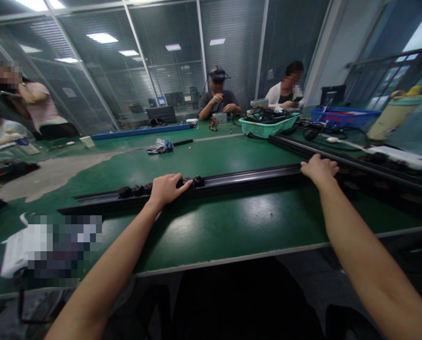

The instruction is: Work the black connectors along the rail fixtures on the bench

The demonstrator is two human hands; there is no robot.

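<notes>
A long black rail (246, 178) lies across the green table (218, 222) in front of me, with several small black parts (135, 190) seated in its left stretch. My left hand (166, 188) rests on the rail among those parts, fingers curled over them and pointing right. My right hand (319, 168) is curled over the rail farther right, gripping its top edge. Both forearms reach out from the near table edge.
A second black rail (341, 158) runs along the right side. Behind it stand a green basket of cables (267, 125), a blue tray (341, 115) and a pale bottle (391, 115). Other people sit at the far and left sides. Papers (23, 250) lie near left.
</notes>
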